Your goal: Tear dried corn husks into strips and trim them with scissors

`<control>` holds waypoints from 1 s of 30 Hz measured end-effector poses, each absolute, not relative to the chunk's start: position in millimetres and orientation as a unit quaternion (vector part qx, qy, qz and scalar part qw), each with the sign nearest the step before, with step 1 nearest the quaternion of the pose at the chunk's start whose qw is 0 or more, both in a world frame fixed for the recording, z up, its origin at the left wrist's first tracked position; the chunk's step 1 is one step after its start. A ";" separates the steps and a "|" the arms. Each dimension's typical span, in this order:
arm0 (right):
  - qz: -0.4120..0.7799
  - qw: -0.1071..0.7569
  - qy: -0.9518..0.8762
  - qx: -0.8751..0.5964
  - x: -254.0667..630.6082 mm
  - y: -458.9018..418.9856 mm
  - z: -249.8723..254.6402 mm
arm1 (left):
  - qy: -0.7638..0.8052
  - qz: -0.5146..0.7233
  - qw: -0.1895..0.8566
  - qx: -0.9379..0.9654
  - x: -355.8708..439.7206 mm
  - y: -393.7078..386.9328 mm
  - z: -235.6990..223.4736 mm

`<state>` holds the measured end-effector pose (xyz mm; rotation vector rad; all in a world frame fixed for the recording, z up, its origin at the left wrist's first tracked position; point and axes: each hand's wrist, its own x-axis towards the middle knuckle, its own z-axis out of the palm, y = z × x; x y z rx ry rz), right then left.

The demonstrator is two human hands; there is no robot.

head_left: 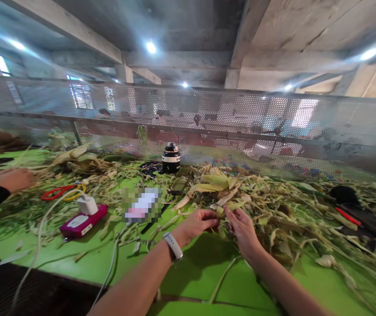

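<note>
Both my hands meet over the green table (188,281), pinching dry corn husk (220,212) between their fingertips. My left hand (199,226), with a pale watch band (173,246) at the wrist, holds the husk from the left. From the right, my right hand (242,228) grips the same piece with thumb and fingers. Its exact shape is partly hidden by the fingers. Just beyond lies a bunch of wider yellow-green husks (216,182). A heap of shredded husk strips (283,219) spreads to the right of my hands.
A magenta power bank (84,224) with a white charger (87,204), a blurred-out phone (143,204) and red-handled scissors (58,192) lie left. A black jar (171,159) stands before the perforated metal screen (191,105). Another person's hand (12,180) reaches in at far left.
</note>
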<state>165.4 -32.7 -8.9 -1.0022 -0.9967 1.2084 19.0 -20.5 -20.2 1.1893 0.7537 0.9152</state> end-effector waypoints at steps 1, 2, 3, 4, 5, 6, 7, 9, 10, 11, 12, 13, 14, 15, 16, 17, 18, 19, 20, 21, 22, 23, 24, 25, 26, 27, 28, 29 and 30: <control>0.524 0.599 -0.431 -0.426 165.5 -33.5 -8.0 | 0.329 0.400 0.683 0.516 18.3 -20.7 -20.3; 0.527 0.600 -0.430 -0.421 165.6 -34.1 -7.2 | 0.324 0.393 0.697 0.506 17.6 -21.1 -20.0; 0.530 0.601 -0.426 -0.419 165.7 -34.7 -6.7 | 0.319 0.386 0.708 0.498 16.9 -21.6 -19.4; 0.534 0.602 -0.421 -0.419 165.8 -35.0 -6.5 | 0.314 0.379 0.718 0.492 16.4 -22.3 -18.8; 0.538 0.601 -0.416 -0.419 165.9 -35.0 -6.6 | 0.311 0.375 0.726 0.486 15.9 -22.9 -18.1; 0.544 0.600 -0.411 -0.419 166.2 -34.8 -7.1 | 0.309 0.373 0.731 0.480 15.6 -23.4 -17.4; 0.549 0.598 -0.408 -0.417 166.5 -34.3 -7.8 | 0.308 0.375 0.735 0.474 15.4 -23.7 -16.8; 0.554 0.594 -0.408 -0.417 167.5 -32.9 -9.5 | 0.310 0.387 0.735 0.462 14.9 -23.5 -15.8; 0.550 0.593 -0.411 -0.421 168.2 -31.9 -10.4 | 0.311 0.394 0.735 0.457 14.6 -23.1 -15.3; 0.543 0.593 -0.416 -0.426 169.2 -30.7 -11.2 | 0.311 0.402 0.733 0.452 14.2 -22.6 -14.8; 0.533 0.593 -0.421 -0.432 170.3 -29.3 -12.0 | 0.311 0.410 0.732 0.447 13.5 -22.0 -14.3; 0.524 0.593 -0.428 -0.437 171.6 -27.7 -12.9 | 0.313 0.416 0.730 0.442 12.8 -21.5 -13.7; 0.515 0.593 -0.435 -0.441 173.1 -25.9 -13.9 | 0.317 0.421 0.730 0.436 11.9 -21.1 -13.0; 0.506 0.593 -0.442 -0.444 174.6 -24.0 -15.0 | 0.320 0.423 0.731 0.429 11.0 -20.8 -12.3; 0.499 0.592 -0.449 -0.446 176.1 -22.1 -16.1 | 0.323 0.422 0.734 0.423 10.0 -20.7 -11.6; 0.491 0.592 -0.458 -0.446 177.6 -20.2 -17.2 | 0.323 0.417 0.739 0.418 9.2 -20.6 -11.1; 0.482 0.591 -0.469 -0.444 178.9 -18.5 -18.4 | 0.321 0.412 0.745 0.415 8.6 -20.4 -10.7; 0.472 0.590 -0.483 -0.442 180.0 -17.0 -19.5 | 0.316 0.409 0.751 0.411 8.1 -20.2 -10.6; 0.460 0.589 -0.497 -0.441 180.8 -15.7 -20.7 | 0.309 0.411 0.756 0.406 7.8 -19.7 -10.6; 0.447 0.587 -0.511 -0.442 181.2 -14.6 -21.8 | 0.303 0.417 0.759 0.398 7.7 -19.1 -10.8; 0.431 0.586 -0.523 -0.444 181.4 -13.6 -23.0 | 0.298 0.427 0.760 0.388 7.7 -18.3 -11.1; 0.415 0.586 -0.535 -0.446 181.4 -12.7 -24.2 | 0.295 0.439 0.760 0.377 7.8 -17.5 -11.5; 0.399 0.585 -0.546 -0.447 181.4 -12.0 -25.3 | 0.294 0.448 0.760 0.367 8.0 -16.8 -11.8; 0.383 0.586 -0.557 -0.447 181.4 -11.4 -26.1 | 0.293 0.455 0.760 0.361 8.1 -16.1 -12.2; 0.362 0.586 -0.570 -0.448 181.6 -11.1 -26.5 | 0.292 0.458 0.760 0.356 8.2 -15.6 -12.5; 0.335 0.585 -0.584 -0.452 182.2 -11.3 -26.3 | 0.291 0.459 0.761 0.354 8.2 -15.2 -12.9; 0.301 0.583 -0.600 -0.458 183.1 -11.9 -25.5 | 0.291 0.459 0.761 0.353 8.2 -14.8 -13.3; 0.260 0.580 -0.617 -0.464 184.3 -13.0 -23.9 | 0.291 0.461 0.761 0.353 8.0 -14.4 -13.8; 0.212 0.576 -0.637 -0.466 185.9 -14.7 -21.7 | 0.291 0.463 0.759 0.352 7.7 -13.9 -14.4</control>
